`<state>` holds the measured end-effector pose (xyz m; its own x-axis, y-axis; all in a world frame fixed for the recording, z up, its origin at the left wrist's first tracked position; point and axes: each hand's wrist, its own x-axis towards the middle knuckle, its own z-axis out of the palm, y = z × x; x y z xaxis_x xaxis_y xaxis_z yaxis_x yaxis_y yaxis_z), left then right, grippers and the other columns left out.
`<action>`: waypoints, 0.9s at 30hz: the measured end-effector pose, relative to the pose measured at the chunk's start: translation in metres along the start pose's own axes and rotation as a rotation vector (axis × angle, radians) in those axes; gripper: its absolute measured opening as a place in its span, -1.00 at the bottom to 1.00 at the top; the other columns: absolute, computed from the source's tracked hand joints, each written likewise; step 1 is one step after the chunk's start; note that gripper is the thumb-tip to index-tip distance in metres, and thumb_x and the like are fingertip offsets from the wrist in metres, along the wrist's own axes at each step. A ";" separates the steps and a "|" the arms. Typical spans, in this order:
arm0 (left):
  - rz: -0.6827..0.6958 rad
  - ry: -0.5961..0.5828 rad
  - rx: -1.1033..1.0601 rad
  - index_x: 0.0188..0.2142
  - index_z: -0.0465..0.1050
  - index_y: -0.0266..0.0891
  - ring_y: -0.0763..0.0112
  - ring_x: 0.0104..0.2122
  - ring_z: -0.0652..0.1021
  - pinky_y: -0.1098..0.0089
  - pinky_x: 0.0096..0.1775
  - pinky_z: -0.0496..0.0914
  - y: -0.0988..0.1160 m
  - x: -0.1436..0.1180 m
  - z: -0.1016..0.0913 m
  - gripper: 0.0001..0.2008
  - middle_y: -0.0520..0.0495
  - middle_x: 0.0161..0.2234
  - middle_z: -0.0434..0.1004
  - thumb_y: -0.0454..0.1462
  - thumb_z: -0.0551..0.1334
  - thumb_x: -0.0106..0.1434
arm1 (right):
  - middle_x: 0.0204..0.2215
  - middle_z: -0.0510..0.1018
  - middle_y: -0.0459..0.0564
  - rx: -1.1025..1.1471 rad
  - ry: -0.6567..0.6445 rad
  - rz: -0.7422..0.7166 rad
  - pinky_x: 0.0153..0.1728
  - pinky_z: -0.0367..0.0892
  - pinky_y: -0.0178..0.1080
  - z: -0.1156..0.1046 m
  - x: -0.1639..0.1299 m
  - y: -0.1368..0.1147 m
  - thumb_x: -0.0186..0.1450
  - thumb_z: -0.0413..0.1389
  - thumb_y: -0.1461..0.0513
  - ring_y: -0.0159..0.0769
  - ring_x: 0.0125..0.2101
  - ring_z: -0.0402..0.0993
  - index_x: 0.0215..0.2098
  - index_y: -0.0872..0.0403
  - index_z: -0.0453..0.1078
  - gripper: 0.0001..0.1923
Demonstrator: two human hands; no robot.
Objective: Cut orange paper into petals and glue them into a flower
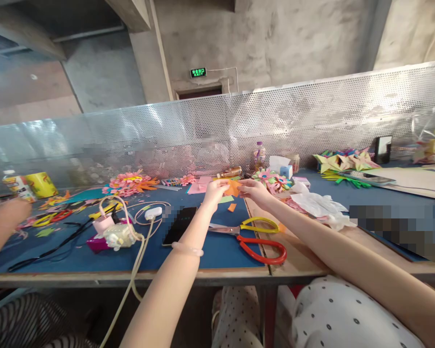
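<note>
Between my two hands is a small piece of orange paper (232,187), held up over the far part of the table. My left hand (216,190) pinches its left side, and my right hand (255,190) has its fingers closed on the right side. Just below lie a light green paper scrap (226,199) and a small orange scrap (232,208). Scissors (235,230) with one yellow and one red handle rest between my forearms, blades pointing left. Pink paper sheets (198,185) lie beyond my left hand.
A black phone (181,225) lies left of my left forearm. Chargers and cables (120,236) trail over the table edge. Pink paper flowers (129,184), a bottle (260,153) and crumpled tissue (321,205) lie around. Another person's hand (10,215) is at far left. A perforated metal screen (210,125) stands behind.
</note>
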<state>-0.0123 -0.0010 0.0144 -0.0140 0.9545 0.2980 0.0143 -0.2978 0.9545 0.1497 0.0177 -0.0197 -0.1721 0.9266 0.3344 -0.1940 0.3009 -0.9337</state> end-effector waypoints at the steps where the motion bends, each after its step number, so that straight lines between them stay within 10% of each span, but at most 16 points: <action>1: 0.003 -0.014 0.007 -0.35 0.49 -0.30 0.42 -0.44 0.51 0.41 -0.39 0.36 -0.001 0.000 0.000 -0.88 -0.09 -0.41 0.55 -0.42 0.26 0.06 | -0.35 0.56 0.01 0.007 -0.002 -0.005 -0.34 0.46 -0.28 -0.002 0.000 0.001 0.06 0.28 0.24 -0.38 -0.45 0.49 -0.23 0.12 0.44 -0.71; 27: -0.022 -0.180 0.075 -0.40 0.50 -0.30 0.45 -0.42 0.50 0.40 -0.33 0.33 -0.009 -0.002 0.006 -0.90 -0.08 -0.41 0.54 -0.39 0.30 0.01 | -0.45 0.55 0.01 -0.055 0.012 -0.027 -0.38 0.46 -0.25 -0.003 -0.023 0.010 0.09 0.20 0.21 -0.34 -0.49 0.49 -0.31 0.15 0.46 -0.79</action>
<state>-0.0065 -0.0006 0.0054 0.1638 0.9504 0.2643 0.0902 -0.2812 0.9554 0.1551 -0.0002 -0.0370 -0.1555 0.9207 0.3579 -0.1448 0.3372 -0.9302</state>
